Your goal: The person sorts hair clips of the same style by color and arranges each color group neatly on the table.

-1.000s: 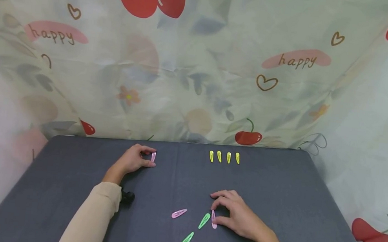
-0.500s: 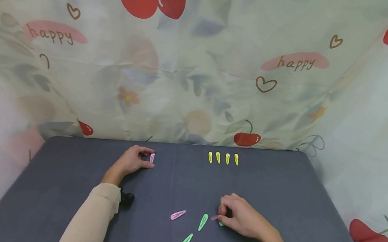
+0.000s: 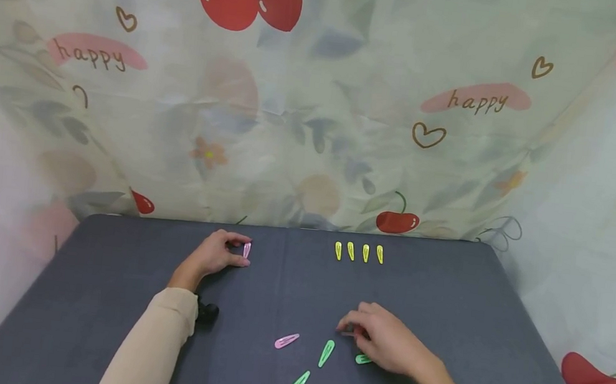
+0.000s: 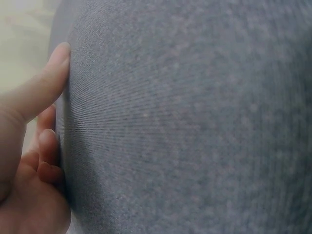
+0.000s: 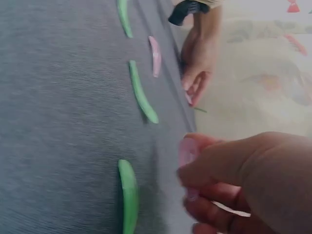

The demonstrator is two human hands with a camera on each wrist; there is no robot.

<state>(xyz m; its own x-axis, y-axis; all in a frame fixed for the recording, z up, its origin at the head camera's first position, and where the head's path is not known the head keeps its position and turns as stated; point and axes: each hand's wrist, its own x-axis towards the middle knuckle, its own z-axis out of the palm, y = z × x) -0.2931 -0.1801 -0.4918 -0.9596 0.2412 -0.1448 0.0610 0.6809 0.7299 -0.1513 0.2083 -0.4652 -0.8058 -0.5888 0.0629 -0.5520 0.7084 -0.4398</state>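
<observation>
At far left, the left hand, finger and thumb slightly parted, holds a pink teardrop-shaped hair clip; nearer right, the right hand closely pinches another such pink clip.

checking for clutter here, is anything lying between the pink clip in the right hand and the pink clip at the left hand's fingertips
Nothing visible: in the head view, only table shows between the right hand and the pink clip at the left hand. The loose pink clip lies off that straight line, nearer the person.
</observation>
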